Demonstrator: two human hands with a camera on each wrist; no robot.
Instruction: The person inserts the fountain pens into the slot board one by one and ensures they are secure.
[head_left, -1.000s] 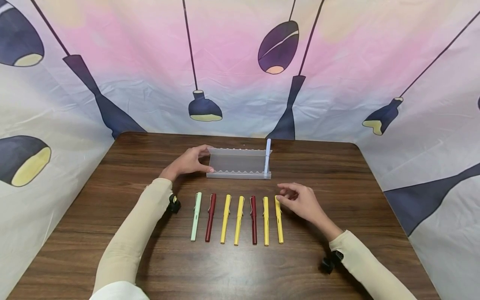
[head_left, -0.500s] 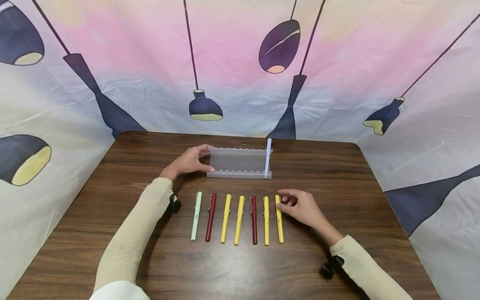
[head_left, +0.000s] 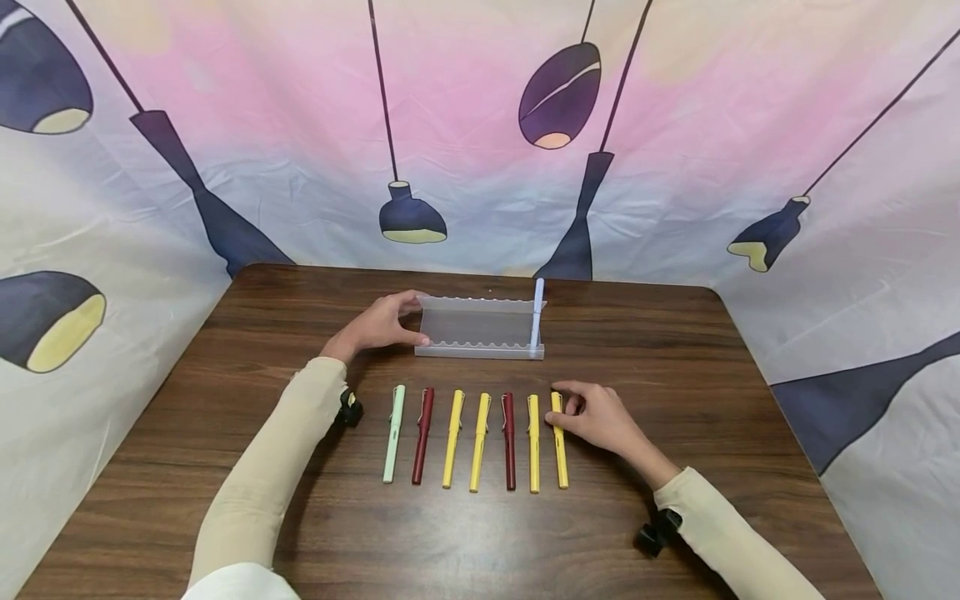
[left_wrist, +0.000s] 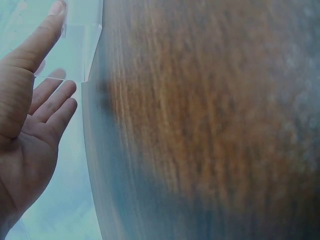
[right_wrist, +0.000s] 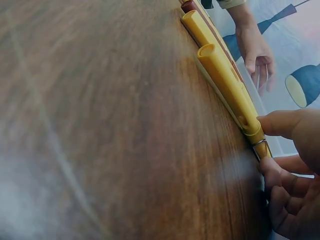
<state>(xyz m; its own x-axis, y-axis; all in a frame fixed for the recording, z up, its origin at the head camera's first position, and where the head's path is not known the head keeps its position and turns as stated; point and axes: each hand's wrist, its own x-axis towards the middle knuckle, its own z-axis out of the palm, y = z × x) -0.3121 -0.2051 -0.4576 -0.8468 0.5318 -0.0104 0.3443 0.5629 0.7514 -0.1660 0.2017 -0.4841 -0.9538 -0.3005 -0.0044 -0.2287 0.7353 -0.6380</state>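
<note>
A clear pen rack [head_left: 480,352] with scalloped edges stands toward the back, a pale blue pen [head_left: 537,312] lying across its right end. My left hand [head_left: 381,320] holds the rack's left end, thumb at the front edge and fingers behind; the left wrist view shows this hand [left_wrist: 35,100] beside the clear plastic [left_wrist: 80,45]. My right hand [head_left: 600,417] pinches the rightmost yellow pen [head_left: 560,458] near its cap. In the right wrist view, thumb and fingers meet this pen [right_wrist: 227,85] on either side, and it lies along the wood.
Left of that pen lie a yellow pen [head_left: 534,450], a dark red pen [head_left: 509,446], two more yellow pens, another dark red pen [head_left: 422,437] and a mint green pen [head_left: 393,437]. The brown wooden table [head_left: 465,550] meets a lamp-printed cloth [head_left: 480,125] behind.
My right hand has come slightly toward me along the rightmost yellow pen, and its thumb now reaches across to the pen's left side. The left hand and rack have stayed put.
</note>
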